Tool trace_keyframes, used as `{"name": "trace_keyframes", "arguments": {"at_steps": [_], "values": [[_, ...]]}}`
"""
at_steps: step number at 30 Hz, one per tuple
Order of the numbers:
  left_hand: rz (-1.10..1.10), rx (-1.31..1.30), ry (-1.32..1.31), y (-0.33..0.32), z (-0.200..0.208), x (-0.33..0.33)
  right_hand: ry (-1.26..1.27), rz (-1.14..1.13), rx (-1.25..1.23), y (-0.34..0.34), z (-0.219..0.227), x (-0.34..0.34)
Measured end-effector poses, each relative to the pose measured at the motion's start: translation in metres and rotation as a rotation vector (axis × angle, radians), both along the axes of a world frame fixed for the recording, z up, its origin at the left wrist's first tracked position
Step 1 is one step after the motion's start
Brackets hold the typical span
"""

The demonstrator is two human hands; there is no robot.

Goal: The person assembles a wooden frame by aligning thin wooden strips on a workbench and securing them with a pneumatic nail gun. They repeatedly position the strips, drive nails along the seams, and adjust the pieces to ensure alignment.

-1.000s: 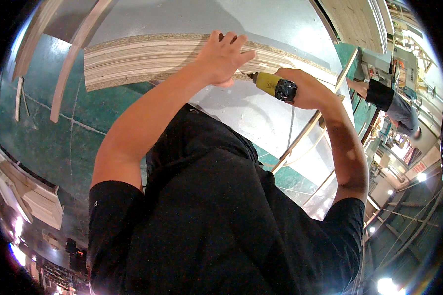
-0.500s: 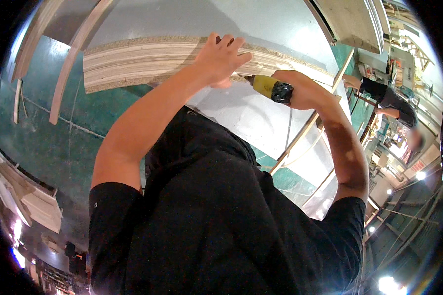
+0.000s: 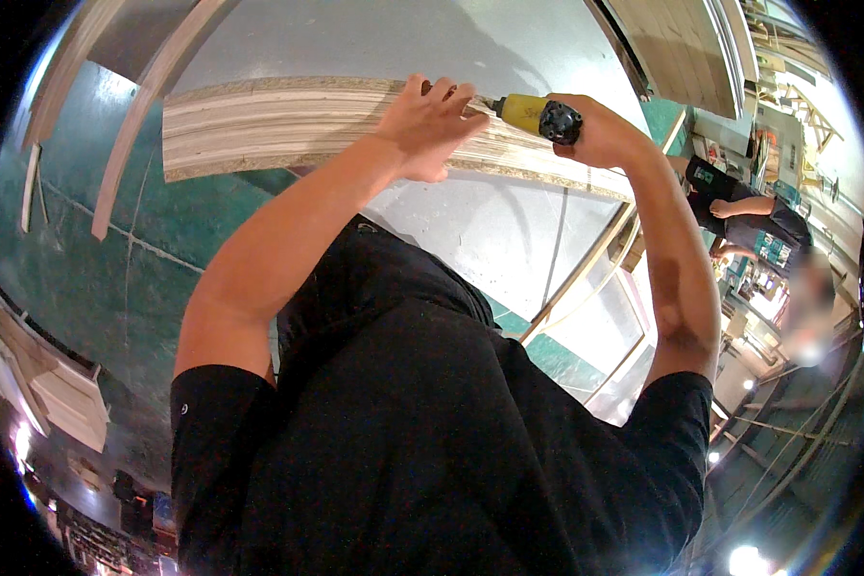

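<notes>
A long, striped bundle of wood strips (image 3: 269, 125) lies crosswise before me on a pale grey sheet (image 3: 470, 221). Across its width sits my left hand (image 3: 432, 130), fingers spread and bent toward the far edge, the lowest digit at the near edge. My right hand (image 3: 600, 132) is wrapped round a yellow and black power drill (image 3: 526, 112). The drill points left, its tip over the wood close to my left fingertips. Whether the tip touches the wood, I cannot tell.
Long wooden strips (image 3: 149, 106) stand out at the far left over a green floor (image 3: 77, 250). Stacked boards (image 3: 677, 48) lie at the far right. A wooden frame (image 3: 586, 259) is below my right forearm. A co-worker (image 3: 763, 216) in dark clothing is at the right.
The drill and my right hand have moved from the bundle's near edge toward its far side. My left hand stays across the wood. The co-worker at the right has changed position.
</notes>
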State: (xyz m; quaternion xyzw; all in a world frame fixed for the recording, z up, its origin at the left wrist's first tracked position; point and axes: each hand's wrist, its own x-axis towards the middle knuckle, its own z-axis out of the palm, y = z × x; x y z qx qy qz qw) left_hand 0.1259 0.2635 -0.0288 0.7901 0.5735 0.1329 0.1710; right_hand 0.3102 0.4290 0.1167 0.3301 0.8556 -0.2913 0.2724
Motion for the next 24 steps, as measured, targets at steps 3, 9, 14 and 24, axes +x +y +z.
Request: {"name": "trace_keyframes", "arguments": {"at_steps": [3, 9, 14, 24], "values": [[0.015, -0.002, -0.009, -0.002, 0.000, 0.000, -0.023, -0.010, -0.004, -0.003, 0.003, -0.006], [0.014, -0.035, -0.016, -0.001, 0.000, 0.000, -0.051, 0.064, -0.027, 0.002, -0.001, -0.009], [0.015, -0.022, -0.008, 0.000, -0.004, 0.002, -0.019, 0.114, 0.033, 0.007, -0.011, 0.002], [0.005, -0.081, 0.047, 0.009, 0.000, 0.002, -0.225, -0.172, 0.036, -0.003, -0.001, 0.094]]}}
